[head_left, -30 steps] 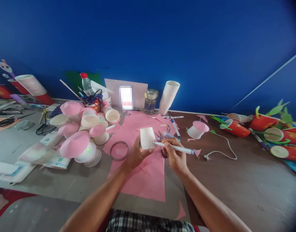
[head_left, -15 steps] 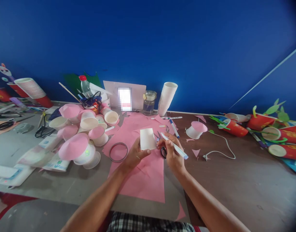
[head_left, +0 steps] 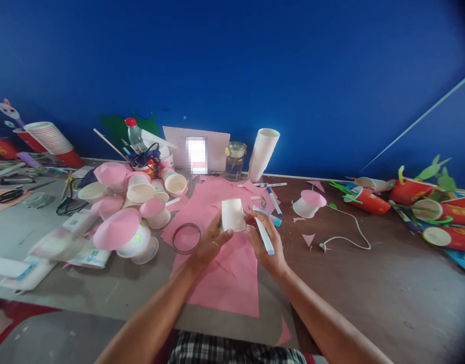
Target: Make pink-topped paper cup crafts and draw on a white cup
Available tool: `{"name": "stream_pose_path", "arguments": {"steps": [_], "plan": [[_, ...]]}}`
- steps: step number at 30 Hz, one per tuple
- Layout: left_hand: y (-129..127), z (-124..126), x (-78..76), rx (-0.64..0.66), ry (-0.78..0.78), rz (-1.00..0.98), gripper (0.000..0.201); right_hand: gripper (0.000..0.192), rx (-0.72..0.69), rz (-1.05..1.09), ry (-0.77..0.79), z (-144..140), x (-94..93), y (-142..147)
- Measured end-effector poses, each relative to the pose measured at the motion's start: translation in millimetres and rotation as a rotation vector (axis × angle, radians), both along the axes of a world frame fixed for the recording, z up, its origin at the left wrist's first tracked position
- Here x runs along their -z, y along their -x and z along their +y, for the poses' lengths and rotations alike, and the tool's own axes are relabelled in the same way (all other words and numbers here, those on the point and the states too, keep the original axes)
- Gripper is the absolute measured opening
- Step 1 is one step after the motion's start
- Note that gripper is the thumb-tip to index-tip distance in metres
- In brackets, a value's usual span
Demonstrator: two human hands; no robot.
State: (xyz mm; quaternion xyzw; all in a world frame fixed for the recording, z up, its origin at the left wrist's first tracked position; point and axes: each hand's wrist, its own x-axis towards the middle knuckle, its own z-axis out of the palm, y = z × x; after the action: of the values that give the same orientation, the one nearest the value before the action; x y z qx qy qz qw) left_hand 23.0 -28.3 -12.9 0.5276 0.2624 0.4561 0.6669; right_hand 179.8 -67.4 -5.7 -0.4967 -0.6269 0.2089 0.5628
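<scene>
My left hand is closed on a plain white paper cup, holding it over the pink paper. A white marker with a blue end lies in the closed grip of my right hand. The right fingertips are at the cup's right side; I cannot tell whether they touch it. Just beyond that hand, a light blue tube or pen shows in part. Left of my left hand lies a dark tape ring.
Several white cups with pink paper tops crowd the left. A tall stack of white cups leans beside a glass jar at the wall. On the right stand a pink-topped cup, a white cable and red cups.
The cup in my left hand has turned slightly and risen a little. My right hand has shifted left toward it, and the marker now points more steeply toward me.
</scene>
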Motion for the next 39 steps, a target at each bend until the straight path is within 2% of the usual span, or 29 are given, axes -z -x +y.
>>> {"name": "stream_pose_path", "arguments": {"steps": [5,12,18,24,30,36,39], "plan": [[-0.2,0.2,2.7,0.023,0.009,0.044,0.058,0.028,-0.022,-0.085,-0.033,-0.9,-0.6,3.0],[-1.6,-1.6,-6.5,0.000,-0.050,0.093,0.062,0.028,-0.044,-0.121,-0.052,-2.4,-1.3,4.7],[1.1,0.4,1.0,-0.063,-0.032,0.191,0.059,0.030,-0.070,-0.171,-0.060,-3.0,-4.0,4.0],[2.1,3.3,8.5,-0.067,-0.022,0.174,0.061,0.030,-0.030,-0.084,-0.056,-2.7,-0.9,2.3],[3.7,4.6,11.9,-0.104,-0.010,0.262,0.054,0.030,0.017,0.052,-0.050,-5.1,-2.3,0.8],[2.2,3.1,7.6,-0.064,-0.019,0.234,0.049,0.038,-0.090,0.102,-0.039,-9.5,-12.5,-4.6],[1.4,2.0,5.0,-0.074,-0.005,0.239,0.051,0.031,-0.139,0.197,0.039,-8.2,-9.2,-4.8]]}}
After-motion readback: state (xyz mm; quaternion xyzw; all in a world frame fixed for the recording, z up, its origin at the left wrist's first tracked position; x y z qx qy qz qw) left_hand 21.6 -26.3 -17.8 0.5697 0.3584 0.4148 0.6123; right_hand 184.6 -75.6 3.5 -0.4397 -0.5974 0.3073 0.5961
